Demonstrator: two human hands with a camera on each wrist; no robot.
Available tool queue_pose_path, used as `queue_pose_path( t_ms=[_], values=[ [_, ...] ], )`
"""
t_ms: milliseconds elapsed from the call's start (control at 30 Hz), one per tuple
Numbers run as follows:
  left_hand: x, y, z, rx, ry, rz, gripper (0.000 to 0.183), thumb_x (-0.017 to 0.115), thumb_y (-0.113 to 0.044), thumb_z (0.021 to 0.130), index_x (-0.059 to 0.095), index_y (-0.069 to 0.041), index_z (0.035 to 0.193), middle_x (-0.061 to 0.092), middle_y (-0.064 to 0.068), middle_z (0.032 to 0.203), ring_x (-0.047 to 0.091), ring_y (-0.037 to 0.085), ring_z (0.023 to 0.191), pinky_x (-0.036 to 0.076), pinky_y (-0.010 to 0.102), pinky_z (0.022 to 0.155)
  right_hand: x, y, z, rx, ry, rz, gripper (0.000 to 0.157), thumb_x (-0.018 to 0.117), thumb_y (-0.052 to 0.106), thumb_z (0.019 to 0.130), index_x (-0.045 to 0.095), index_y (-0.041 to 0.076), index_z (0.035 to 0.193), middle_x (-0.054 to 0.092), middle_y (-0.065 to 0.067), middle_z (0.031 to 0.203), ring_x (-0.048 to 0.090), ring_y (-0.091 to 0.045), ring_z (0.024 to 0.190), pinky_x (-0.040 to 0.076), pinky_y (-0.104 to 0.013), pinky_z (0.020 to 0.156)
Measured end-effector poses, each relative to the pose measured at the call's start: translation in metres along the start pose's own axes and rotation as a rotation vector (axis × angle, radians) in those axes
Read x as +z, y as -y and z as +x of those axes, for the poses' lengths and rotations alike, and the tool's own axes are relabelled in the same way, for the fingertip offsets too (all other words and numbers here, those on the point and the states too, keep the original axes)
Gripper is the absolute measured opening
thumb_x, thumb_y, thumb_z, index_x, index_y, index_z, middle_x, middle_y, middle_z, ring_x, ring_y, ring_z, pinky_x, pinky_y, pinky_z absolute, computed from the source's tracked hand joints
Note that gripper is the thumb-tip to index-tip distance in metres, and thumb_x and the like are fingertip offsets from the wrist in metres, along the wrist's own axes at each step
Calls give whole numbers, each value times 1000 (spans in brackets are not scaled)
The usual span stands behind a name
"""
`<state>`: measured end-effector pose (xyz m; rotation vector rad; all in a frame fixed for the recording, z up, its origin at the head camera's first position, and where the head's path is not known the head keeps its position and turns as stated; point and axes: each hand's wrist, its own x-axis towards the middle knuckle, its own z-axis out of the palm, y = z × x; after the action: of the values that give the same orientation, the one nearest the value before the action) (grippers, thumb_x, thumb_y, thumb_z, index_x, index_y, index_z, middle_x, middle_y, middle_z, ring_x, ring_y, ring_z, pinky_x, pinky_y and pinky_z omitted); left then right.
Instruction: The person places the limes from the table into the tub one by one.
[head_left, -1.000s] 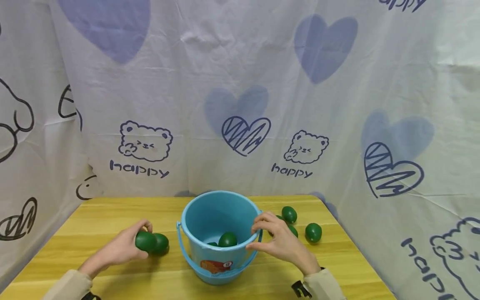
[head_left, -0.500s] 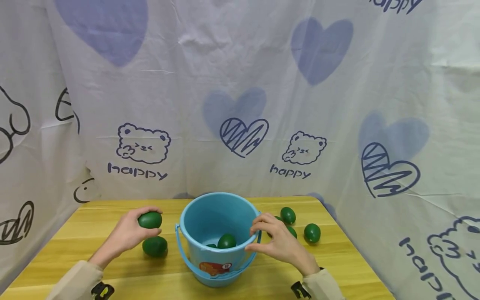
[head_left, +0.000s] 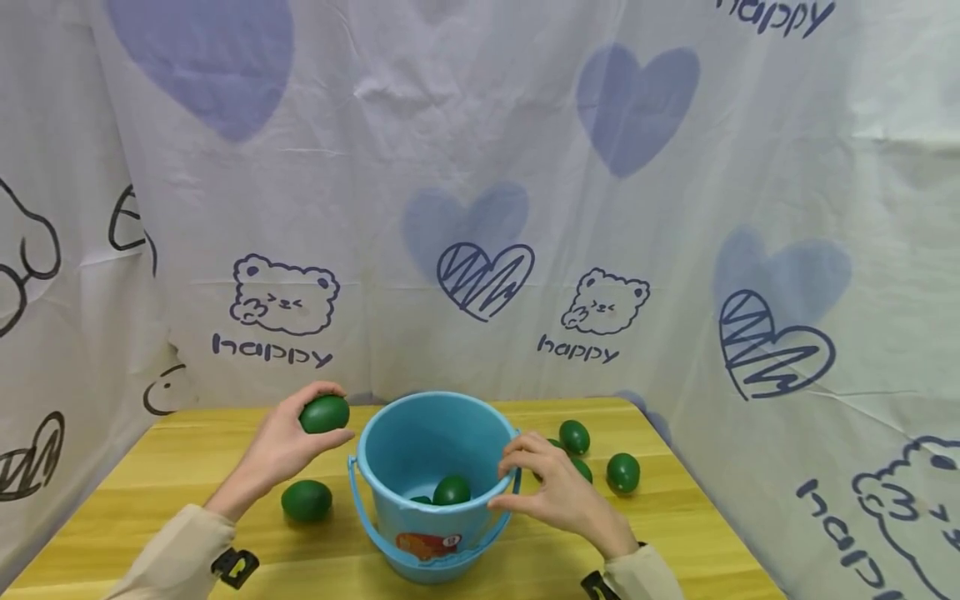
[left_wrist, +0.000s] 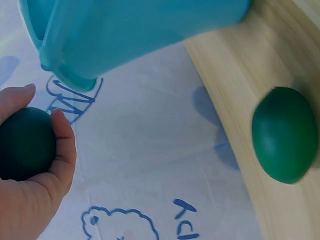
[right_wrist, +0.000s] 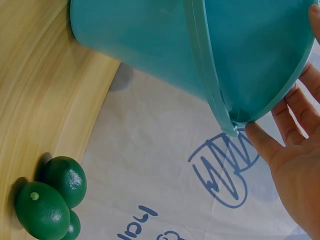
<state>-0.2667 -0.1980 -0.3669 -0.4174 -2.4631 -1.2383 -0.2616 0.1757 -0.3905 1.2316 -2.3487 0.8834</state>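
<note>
Nearest: beige sleeves (head_left: 168, 562), dark wrist straps (head_left: 236, 567) at the cuffs. Light-blue bucket (head_left: 386, 508) upright on the wooden table (head_left: 187, 475), between the two hands. Handle (head_left: 358, 500) hangs down across its front; red-and-orange sticker (head_left: 427, 546) faces the wearer.

Right hand (head_left: 558, 487) grips the bucket's right rim, fingers bent over it, thumb on the nearer side. No shift from a second ago.

Inside the bucket, left of the right hand: one green fruit (head_left: 452, 490) in plain sight, a second (head_left: 422, 500) mostly hidden by the near wall.

Loose fruit (head_left: 307, 501) on the table below the left hand, untouched.

Left hand (head_left: 288, 437) well apart from the right, holding a held fruit (head_left: 325, 414) between thumb and fingers, off the table, near the bucket's left rim.

Change: a second ago that hand was low, fruit up against the loose one. Since then raised and brought inward. Judged from this: pick-up done, placing not; the held fruit is outside the bucket.

Beyond the right hand: a cluster of green fruits (head_left: 574, 437), partly masked by it, count unsure. One lone fruit (head_left: 623, 472) further right.

Farthest: pale cloth (head_left: 465, 100) with hearts and bears.
</note>
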Motion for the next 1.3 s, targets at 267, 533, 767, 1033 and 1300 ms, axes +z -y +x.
queue_pose_path(
  t_ms=[267,533,767,1033,1300],
  values=[
    [6,-14,8,35,-12,-24,54,78,-30,71,47,-21,114,52,7,105,55,26,79,50,31,60,-1,0,1,8,-4,-4,25,71,44,74,60,28,90,52,12,99,47,-6,94,47,-30,79],
    [11,-24,10,51,31,-21,60,79,-34,69,47,-21,118,53,7,109,56,25,82,51,31,61,1,2,0,21,-6,-11,25,71,45,73,60,29,89,52,14,99,46,-4,94,47,-30,80],
    [13,-34,13,68,75,-16,59,79,-33,68,47,-22,117,54,6,105,55,24,81,51,31,61,1,2,0,35,-9,-17,25,71,46,72,60,30,88,51,16,99,46,-3,95,47,-30,81],
    [19,-37,16,49,82,-24,66,79,-32,69,41,-21,122,54,9,108,56,25,83,51,31,62,1,2,1,9,-10,-12,26,72,44,72,60,29,89,51,15,99,46,-5,95,47,-31,80],
    [21,-40,17,76,119,-25,59,76,-26,73,41,-24,121,54,8,105,56,24,83,51,30,62,0,2,1,34,-1,-10,26,71,47,72,60,30,88,51,16,100,46,-3,96,47,-30,82]
  ],
)
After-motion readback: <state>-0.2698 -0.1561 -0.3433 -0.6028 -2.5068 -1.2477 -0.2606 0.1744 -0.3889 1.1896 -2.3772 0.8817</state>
